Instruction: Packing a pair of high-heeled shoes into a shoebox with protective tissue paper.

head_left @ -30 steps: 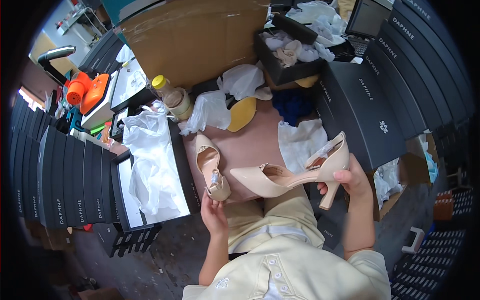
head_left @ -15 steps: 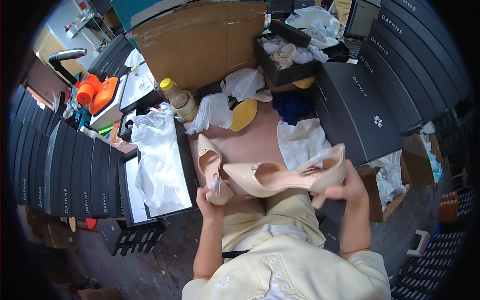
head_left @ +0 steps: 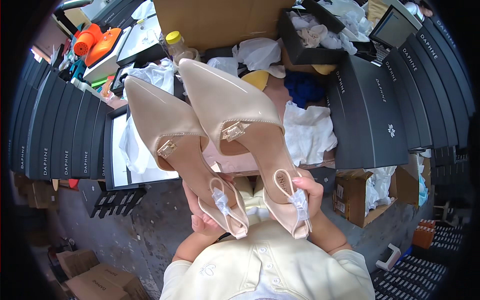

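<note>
One beige shoe (head_left: 159, 112) is in the left grip (head_left: 201, 216), which is closed around its heel end; a second shoe (head_left: 232, 100) is held likewise in the right grip (head_left: 310, 192). Both are raised, toes pointing ahead of the grips, over the near part of the table (head_left: 234, 163). Ahead of the right grip lies a white cloth (head_left: 311, 134); an open box (head_left: 118, 145) sits ahead and left of the left grip.

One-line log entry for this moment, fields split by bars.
Left hand: holds glossy beige pointed-toe shoe, heel end | Right hand: holds matching beige shoe, heel end | Beyond: crumpled white cloth
</note>
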Available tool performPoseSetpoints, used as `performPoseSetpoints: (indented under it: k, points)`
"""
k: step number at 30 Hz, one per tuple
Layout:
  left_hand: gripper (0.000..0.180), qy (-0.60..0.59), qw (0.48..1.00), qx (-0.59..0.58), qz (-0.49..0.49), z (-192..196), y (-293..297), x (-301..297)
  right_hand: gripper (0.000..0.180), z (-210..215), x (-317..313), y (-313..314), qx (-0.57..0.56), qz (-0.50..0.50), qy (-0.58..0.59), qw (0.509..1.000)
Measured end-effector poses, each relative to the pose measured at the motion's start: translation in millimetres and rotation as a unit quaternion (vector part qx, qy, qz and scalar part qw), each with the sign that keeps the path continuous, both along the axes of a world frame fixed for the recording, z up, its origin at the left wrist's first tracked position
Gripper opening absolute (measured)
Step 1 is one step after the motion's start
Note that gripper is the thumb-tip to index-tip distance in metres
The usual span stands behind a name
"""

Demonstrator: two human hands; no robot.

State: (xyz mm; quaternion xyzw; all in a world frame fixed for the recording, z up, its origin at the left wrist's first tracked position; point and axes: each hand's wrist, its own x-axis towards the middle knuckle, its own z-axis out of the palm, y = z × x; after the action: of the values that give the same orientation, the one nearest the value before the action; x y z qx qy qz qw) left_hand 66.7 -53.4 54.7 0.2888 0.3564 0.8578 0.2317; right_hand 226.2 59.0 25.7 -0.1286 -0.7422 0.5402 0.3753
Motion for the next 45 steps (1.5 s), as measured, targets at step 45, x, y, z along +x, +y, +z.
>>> performPoseSetpoints:
  k: [45]
  points:
    - [0.061,-0.383,0.815,0.042,-0.432,-39.0,27.2,-52.6,0.064,14.7,-28.4,-2.7,-0.812,0.064,0.209,0.541]
